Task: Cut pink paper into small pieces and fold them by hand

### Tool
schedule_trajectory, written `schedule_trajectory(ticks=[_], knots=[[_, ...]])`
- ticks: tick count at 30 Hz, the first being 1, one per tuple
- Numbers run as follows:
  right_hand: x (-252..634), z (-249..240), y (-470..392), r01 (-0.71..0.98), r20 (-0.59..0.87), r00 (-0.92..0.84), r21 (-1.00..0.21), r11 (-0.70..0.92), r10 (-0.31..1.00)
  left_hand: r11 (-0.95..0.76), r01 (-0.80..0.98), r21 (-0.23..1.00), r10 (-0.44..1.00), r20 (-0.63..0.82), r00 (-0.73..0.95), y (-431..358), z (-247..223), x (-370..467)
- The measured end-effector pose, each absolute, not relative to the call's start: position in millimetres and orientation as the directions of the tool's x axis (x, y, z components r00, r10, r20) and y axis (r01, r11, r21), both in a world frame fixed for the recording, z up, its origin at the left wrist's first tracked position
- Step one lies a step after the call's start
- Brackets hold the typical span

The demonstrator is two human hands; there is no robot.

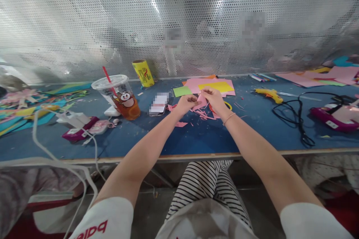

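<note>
Between my two hands is a small piece of pink paper [202,101], above the blue table. My left hand [187,104] has its fingers curled at the paper's left edge. The fingers of my right hand [211,97] pinch the same piece from the top right. Thin pink paper strips [202,113] lie scattered on the table just below the hands. Behind them are stacked sheets, with a yellow sheet [220,87] on a pink one [193,83] and a green piece [182,91] at the left. A yellow ring-shaped handle [228,105] shows beside my right wrist.
Left of my hands are a phone [159,104], a drink cup with a red straw [123,101], a yellow roll [143,73] and a purple power strip [80,129]. On the right lie a yellow glue gun [269,95] and a black cable [300,119]. A perforated metal screen [112,18] stands behind.
</note>
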State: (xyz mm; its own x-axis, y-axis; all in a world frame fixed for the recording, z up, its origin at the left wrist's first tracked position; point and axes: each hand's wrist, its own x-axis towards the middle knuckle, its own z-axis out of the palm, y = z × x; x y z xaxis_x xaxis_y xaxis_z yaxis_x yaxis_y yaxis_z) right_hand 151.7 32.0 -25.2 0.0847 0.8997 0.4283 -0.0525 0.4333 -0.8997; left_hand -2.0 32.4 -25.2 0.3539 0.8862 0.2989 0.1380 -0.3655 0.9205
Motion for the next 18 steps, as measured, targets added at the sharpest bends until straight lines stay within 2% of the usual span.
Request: schedule_trajectory(ticks=[10, 18], knots=[[148, -18, 21, -0.184, 0.399, 0.060, -0.896, 0.403, 0.915, -0.346, 0.063, 0.936, 0.884, 0.302, 0.357, 27, -27, 3], [147, -19, 21, -0.244, 0.405, 0.051, -0.881, 0.405, 0.913, -0.309, 0.074, 0.948, 0.900, 0.266, 0.347, 30, -30, 2]])
